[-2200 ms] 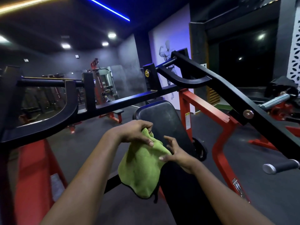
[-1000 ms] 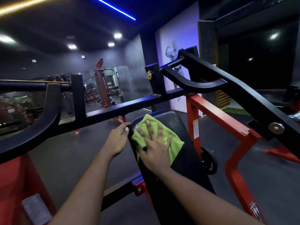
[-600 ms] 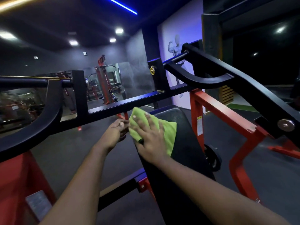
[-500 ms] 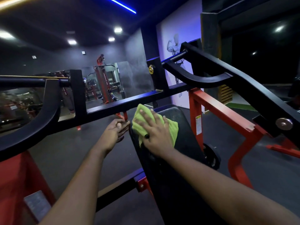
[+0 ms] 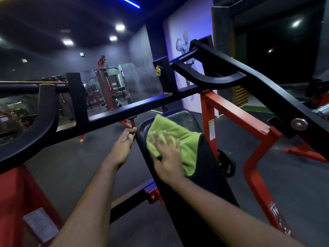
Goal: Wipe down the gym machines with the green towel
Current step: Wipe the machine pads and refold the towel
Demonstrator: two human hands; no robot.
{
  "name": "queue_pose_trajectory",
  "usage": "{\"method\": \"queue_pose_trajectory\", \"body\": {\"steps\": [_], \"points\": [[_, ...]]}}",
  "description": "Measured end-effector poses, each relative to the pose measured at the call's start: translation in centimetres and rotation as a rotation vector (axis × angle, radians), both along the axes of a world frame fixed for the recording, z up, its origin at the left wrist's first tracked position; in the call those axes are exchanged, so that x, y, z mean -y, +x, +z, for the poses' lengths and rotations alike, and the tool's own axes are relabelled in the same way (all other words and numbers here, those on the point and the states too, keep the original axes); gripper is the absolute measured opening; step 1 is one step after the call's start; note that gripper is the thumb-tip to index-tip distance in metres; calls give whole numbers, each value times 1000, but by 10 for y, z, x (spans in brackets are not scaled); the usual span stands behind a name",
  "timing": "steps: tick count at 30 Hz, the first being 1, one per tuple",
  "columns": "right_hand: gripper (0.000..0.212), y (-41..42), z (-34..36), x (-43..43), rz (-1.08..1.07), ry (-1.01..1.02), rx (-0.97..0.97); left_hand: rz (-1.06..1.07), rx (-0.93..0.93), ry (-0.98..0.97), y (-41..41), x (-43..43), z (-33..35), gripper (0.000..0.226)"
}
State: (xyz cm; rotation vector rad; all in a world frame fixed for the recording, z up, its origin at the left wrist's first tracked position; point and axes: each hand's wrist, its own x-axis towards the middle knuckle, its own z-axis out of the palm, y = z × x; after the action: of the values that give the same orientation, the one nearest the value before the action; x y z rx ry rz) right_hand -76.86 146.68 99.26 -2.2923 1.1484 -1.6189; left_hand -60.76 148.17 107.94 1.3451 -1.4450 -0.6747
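The green towel (image 5: 185, 138) lies spread on the upper part of a black padded backrest (image 5: 201, 189) of a red and black gym machine. My right hand (image 5: 168, 157) lies flat on the towel with fingers spread, pressing it onto the pad; the hand is blurred. My left hand (image 5: 124, 143) is beside the pad's left edge, fingertips touching the rim near its top corner, fingers loosely bent and holding nothing.
A black crossbar (image 5: 142, 106) runs just above and behind the pad. Black lever arms (image 5: 267, 90) angle down on the right and curve on the left (image 5: 41, 125). Red frame posts (image 5: 252, 154) stand to the right. Other machines stand on the dark floor behind.
My right hand has slid the towel down and to the right on the pad since half a second ago. My left hand stays at the pad's left edge.
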Motion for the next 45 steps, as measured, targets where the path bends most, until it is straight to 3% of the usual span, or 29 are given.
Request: {"method": "queue_pose_trajectory", "body": {"steps": [2,5,12,14,17,19,20,23,25,28,30,32,35,38,41,45], "points": [[77,-4,-22,-11,30,-41,-145,19,11,-35,-2,-3,-5,32],[65,-36,-27,11,-80,54,-96,81,154,-123,-4,-7,-17,34],[56,-95,-27,56,-368,651,638,71,236,9,-19,-21,-27,55],[53,-65,-33,27,-267,513,565,70,238,33,-23,-19,-26,56],[65,-4,-57,-43,-28,175,86,101,215,-3,-28,-18,-29,55],[76,12,-79,-62,-59,98,-149,127,213,-39,-28,-16,-29,53],[77,9,-81,-60,-107,92,-165,133,214,-46,-27,-16,-29,51],[68,-19,-75,-31,-208,183,-44,115,246,-33,-20,-16,-28,51],[74,-47,-66,-5,-292,338,145,98,268,-18,-18,-16,-28,52],[55,-88,-50,26,-361,570,458,102,262,10,-19,-15,-27,53],[52,-86,-44,23,-348,616,531,111,250,14,-22,-12,-28,54],[62,-60,-49,-1,-232,493,483,129,226,3,-26,-12,-31,55],[60,-10,-81,-58,-77,226,146,143,194,-14,-34,-13,-36,58],[60,-10,-104,-70,-122,175,-62,136,188,-55,-36,-14,-39,58],[58,-41,-99,-39,-198,277,0,142,218,-105,-37,-16,-49,58],[55,-88,-85,7,-343,508,269,121,238,-162,-47,-25,-74,66]]}}
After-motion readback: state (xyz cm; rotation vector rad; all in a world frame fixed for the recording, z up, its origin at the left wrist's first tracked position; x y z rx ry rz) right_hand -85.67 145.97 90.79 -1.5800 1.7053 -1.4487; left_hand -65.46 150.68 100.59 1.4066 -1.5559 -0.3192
